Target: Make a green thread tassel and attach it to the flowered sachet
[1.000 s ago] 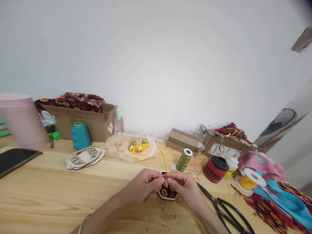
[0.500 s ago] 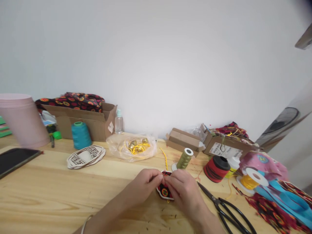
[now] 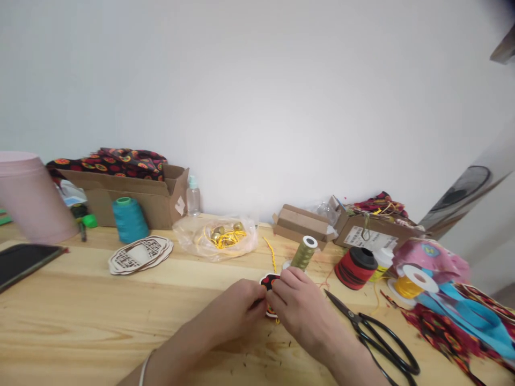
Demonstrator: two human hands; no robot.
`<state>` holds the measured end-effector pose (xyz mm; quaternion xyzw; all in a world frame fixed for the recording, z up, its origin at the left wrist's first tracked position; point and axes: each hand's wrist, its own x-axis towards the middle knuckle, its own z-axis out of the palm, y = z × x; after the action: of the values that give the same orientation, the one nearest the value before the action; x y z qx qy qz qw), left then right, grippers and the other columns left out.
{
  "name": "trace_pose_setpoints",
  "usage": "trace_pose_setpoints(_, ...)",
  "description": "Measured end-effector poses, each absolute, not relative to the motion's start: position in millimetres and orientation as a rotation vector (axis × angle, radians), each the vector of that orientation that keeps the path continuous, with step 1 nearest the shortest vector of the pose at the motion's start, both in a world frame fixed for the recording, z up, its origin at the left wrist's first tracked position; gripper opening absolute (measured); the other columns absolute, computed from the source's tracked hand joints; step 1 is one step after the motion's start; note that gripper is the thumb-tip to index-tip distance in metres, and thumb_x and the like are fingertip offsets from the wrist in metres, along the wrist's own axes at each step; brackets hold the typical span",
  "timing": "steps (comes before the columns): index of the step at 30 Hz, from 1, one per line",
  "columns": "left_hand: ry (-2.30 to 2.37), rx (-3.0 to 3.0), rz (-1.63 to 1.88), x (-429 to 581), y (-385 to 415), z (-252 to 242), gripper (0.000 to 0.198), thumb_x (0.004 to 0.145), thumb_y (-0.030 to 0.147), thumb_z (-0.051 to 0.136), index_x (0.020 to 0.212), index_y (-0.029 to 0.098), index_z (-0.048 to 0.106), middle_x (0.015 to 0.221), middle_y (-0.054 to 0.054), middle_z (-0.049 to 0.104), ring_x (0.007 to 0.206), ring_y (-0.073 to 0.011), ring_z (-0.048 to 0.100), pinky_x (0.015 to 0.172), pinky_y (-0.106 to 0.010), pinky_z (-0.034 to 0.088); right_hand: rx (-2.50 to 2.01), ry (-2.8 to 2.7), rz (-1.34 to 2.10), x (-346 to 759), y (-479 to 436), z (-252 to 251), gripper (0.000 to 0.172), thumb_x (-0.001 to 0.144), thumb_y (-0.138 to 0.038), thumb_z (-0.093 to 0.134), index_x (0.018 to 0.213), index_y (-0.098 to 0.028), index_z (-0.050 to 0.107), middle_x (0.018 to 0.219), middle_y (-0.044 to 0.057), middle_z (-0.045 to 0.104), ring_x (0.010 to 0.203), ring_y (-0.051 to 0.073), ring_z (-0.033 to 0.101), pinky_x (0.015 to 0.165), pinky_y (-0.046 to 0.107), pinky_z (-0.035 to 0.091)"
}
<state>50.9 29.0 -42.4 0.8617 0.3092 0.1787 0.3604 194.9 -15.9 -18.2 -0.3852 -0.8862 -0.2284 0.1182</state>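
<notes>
Between my hands is a small fabric-covered piece (image 3: 267, 281), black with red and yellow print and a pale scalloped edge. My left hand (image 3: 245, 303) is closed at its left side, thumb and fingertips pressed together on it. My right hand (image 3: 301, 305) lies across its right part with fingers curled, hiding much of it. What lies right under the fingertips is hidden. A bit of yellow cord shows at the piece's lower end, and a yellow twisted cord (image 3: 270, 253) lies beyond it. An olive thread spool (image 3: 304, 254) stands just past my right hand.
Black scissors (image 3: 362, 321) lie right of my right hand. Beyond are a red thread spool (image 3: 356, 269), a yellow ribbon spool (image 3: 408, 285) and blue ribbon (image 3: 475, 316). At left: cut-out plates (image 3: 139, 256), a teal thread cone (image 3: 129, 221), a phone (image 3: 28, 262) and a bag of bells (image 3: 193, 236).
My right hand has turned and moved over the piece, covering more of it. The red thread pinched between my fingertips before is now out of sight. The view has shifted slightly.
</notes>
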Motion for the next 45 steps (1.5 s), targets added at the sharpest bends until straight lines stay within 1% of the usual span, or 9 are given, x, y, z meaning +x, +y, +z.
trace_pose_setpoints(3, 0.703, 2.248, 0.456, 48, 27, -40, 0.021, 0.073, 0.012, 0.036, 0.057, 0.016, 0.049, 0.055, 0.005, 0.045, 0.052, -0.0091, 0.035, 0.049, -0.020, 0.025, -1.086, -2.684, -0.523, 198, -6, -6, 0.018, 0.078, -0.015, 0.056, 0.060, -0.017, 0.058, 0.056, 0.003, 0.057, 0.059, 0.016, 0.042, 0.055, 0.029, 0.032)
trace_pose_setpoints(7, 0.601, 2.245, 0.447, 43, 27, -35, 0.022, 0.077, 0.015, 0.036, 0.062, 0.016, 0.052, 0.057, 0.005, 0.042, 0.054, -0.0086, 0.036, 0.051, -0.019, 0.026, -0.980, -2.699, -0.028, 211, 10, 8, 0.018, 0.078, -0.017, 0.056, 0.063, -0.020, 0.064, 0.056, 0.000, 0.060, 0.055, 0.012, 0.046, 0.055, 0.025, 0.036)
trace_pose_setpoints(11, 0.573, 2.159, 0.484, 40, 30, -32, 0.026, 0.080, 0.021, 0.036, 0.057, 0.016, 0.046, 0.056, 0.006, 0.032, 0.053, -0.0080, 0.030, 0.049, -0.019, 0.023, -1.010, -2.448, 0.478, 223, 15, 6, 0.013, 0.079, -0.021, 0.056, 0.071, -0.020, 0.066, 0.064, -0.001, 0.063, 0.062, 0.011, 0.053, 0.060, 0.022, 0.041)
trace_pose_setpoints(14, 0.541, 2.107, 0.591, 41, 31, -33, 0.026, 0.081, 0.022, 0.037, 0.056, 0.016, 0.043, 0.057, 0.006, 0.033, 0.055, -0.0081, 0.031, 0.051, -0.019, 0.025, -1.059, -2.176, 0.619, 225, 11, -8, 0.012, 0.078, -0.022, 0.057, 0.071, -0.018, 0.066, 0.064, 0.000, 0.062, 0.062, 0.012, 0.054, 0.058, 0.021, 0.042)
trace_pose_setpoints(19, 0.585, 2.011, 0.725, 42, 31, -37, 0.028, 0.083, 0.028, 0.037, 0.061, 0.015, 0.049, 0.057, 0.005, 0.039, 0.056, -0.0087, 0.036, 0.054, -0.019, 0.029, -1.006, -1.929, 0.416, 216, 0, -32, 0.013, 0.079, -0.019, 0.054, 0.072, -0.018, 0.065, 0.063, 0.002, 0.061, 0.061, 0.013, 0.053, 0.058, 0.024, 0.041)
trace_pose_setpoints(24, 0.695, 1.919, 0.830, 44, 33, -38, 0.028, 0.084, 0.029, 0.037, 0.062, 0.015, 0.048, 0.055, 0.006, 0.035, 0.053, -0.0085, 0.033, 0.053, -0.019, 0.029, -1.027, -2.075, -0.037, 210, -8, -37, 0.017, 0.084, -0.015, 0.046, 0.081, -0.017, 0.062, 0.067, 0.004, 0.060, 0.062, 0.014, 0.048, 0.058, 0.027, 0.036)
trace_pose_setpoints(29, 0.769, 2.007, 0.882, 48, 34, -42, 0.030, 0.085, 0.030, 0.035, 0.063, 0.015, 0.049, 0.058, 0.003, 0.042, 0.057, -0.0100, 0.039, 0.056, -0.021, 0.031, -1.072, -2.189, -0.342, 207, -11, -40, 0.023, 0.087, -0.014, 0.038, 0.082, -0.016, 0.060, 0.061, 0.003, 0.054, 0.056, 0.014, 0.038, 0.052, 0.027, 0.028)
trace_pose_setpoints(34, 0.850, 2.155, 0.874, 50, 33, -46, 0.031, 0.086, 0.029, 0.034, 0.061, 0.016, 0.048, 0.058, 0.002, 0.047, 0.057, -0.0107, 0.043, 0.055, -0.021, 0.032, -1.080, -2.231, -0.438, 207, -13, -43, 0.031, 0.089, -0.014, 0.031, 0.070, -0.015, 0.056, 0.059, 0.003, 0.049, 0.057, 0.015, 0.035, 0.054, 0.027, 0.027)
trace_pose_setpoints(45, 0.830, 2.346, 0.865, 50, 29, -49, 0.028, 0.087, 0.025, 0.033, 0.062, 0.018, 0.044, 0.061, 0.002, 0.047, 0.057, -0.0100, 0.043, 0.054, -0.021, 0.031, -1.032, -2.214, -0.344, 209, -13, -43, 0.027, 0.087, -0.012, 0.036, 0.071, -0.015, 0.057, 0.059, 0.003, 0.052, 0.057, 0.014, 0.034, 0.053, 0.027, 0.027)
